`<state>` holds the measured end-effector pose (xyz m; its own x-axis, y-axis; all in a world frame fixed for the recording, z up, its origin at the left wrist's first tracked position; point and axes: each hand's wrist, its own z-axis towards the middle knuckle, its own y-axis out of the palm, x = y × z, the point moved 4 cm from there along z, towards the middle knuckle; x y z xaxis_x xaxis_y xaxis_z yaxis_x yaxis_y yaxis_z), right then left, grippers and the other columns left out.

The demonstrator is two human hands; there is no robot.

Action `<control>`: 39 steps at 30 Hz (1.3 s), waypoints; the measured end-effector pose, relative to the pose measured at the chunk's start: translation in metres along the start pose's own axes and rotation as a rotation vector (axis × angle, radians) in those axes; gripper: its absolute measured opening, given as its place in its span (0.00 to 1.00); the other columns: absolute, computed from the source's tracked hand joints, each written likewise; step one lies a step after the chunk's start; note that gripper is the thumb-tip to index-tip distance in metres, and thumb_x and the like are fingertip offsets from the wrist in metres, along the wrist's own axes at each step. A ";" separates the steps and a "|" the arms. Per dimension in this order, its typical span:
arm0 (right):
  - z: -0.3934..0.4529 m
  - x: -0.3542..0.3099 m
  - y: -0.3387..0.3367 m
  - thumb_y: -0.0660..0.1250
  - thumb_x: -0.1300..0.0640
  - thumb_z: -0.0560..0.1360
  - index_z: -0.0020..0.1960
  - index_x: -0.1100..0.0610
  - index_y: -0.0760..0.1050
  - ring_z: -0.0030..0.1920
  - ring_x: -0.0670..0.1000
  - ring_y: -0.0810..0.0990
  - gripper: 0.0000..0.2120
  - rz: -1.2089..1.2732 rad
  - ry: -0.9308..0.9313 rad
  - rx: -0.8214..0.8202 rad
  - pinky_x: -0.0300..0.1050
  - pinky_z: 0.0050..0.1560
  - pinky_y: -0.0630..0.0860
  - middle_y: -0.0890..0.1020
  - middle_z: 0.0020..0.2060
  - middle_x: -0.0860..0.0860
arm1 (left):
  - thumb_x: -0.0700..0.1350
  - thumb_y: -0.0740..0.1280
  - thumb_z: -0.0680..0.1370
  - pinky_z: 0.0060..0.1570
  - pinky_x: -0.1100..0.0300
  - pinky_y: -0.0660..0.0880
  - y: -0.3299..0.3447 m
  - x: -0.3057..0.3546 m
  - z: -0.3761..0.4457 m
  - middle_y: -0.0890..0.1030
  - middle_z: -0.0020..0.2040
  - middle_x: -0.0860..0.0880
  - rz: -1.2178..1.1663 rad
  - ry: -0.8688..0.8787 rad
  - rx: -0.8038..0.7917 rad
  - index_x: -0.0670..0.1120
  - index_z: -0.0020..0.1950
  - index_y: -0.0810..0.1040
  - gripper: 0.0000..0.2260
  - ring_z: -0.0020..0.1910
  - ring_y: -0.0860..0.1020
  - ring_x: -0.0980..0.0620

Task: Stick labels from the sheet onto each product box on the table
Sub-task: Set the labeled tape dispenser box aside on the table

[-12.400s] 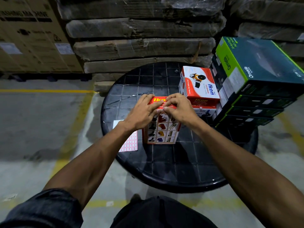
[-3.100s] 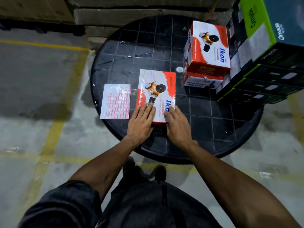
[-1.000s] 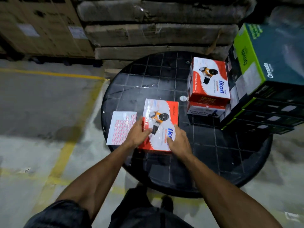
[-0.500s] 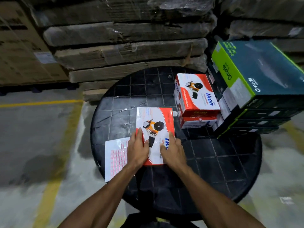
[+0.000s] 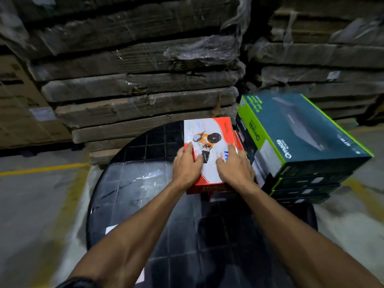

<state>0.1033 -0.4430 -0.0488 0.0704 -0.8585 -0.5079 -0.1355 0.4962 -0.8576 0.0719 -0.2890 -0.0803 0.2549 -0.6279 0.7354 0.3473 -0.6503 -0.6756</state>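
1. Black and gridded, the round table (image 5: 133, 183) is the largest working surface here; it carries every box, and one table is in view.
2. Dark green boxes (image 5: 299, 132) stand in a stack at the right edge of the table. I count at least four layers, though the lower ones are partly hidden and the frame is blurred.
3. The red and white box (image 5: 207, 134) lies flat, picture side up, at the far right of the table, just beside the green stack. Its long axis runs away from the person. It seems to sit on top of more red boxes; a red edge shows under it, but how many are below I cannot tell.
4. The left hand (image 5: 187, 165) grips the box's near left edge, thumb curled over the top face.
5. The right hand (image 5: 234, 165) lies on the near right part of the box, fingers bent over its right side. Both hands are equally near, one on each side, so the box lies straight ahead between them.
6. The label sheet (image 5: 111, 229) shows only as one pale corner near the table's front left, well apart from the box and mostly hidden by the left forearm. Judging from this, the left hand has the shorter way back to it.
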 end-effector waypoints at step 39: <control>0.029 -0.019 0.029 0.57 0.53 0.79 0.62 0.57 0.73 0.62 0.58 0.72 0.15 -0.305 -0.621 0.007 0.53 0.63 0.67 0.75 0.61 0.56 | 0.51 0.56 0.82 0.68 0.51 0.65 -0.021 -0.040 -0.027 0.70 0.71 0.44 0.583 -0.024 0.047 0.44 0.69 0.70 0.19 0.70 0.66 0.46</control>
<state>0.1271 -0.4088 -0.0668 0.6575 -0.7279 -0.1945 -0.0137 0.2466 -0.9690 0.0295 -0.2615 -0.0968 0.4357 -0.8662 0.2445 0.1834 -0.1805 -0.9663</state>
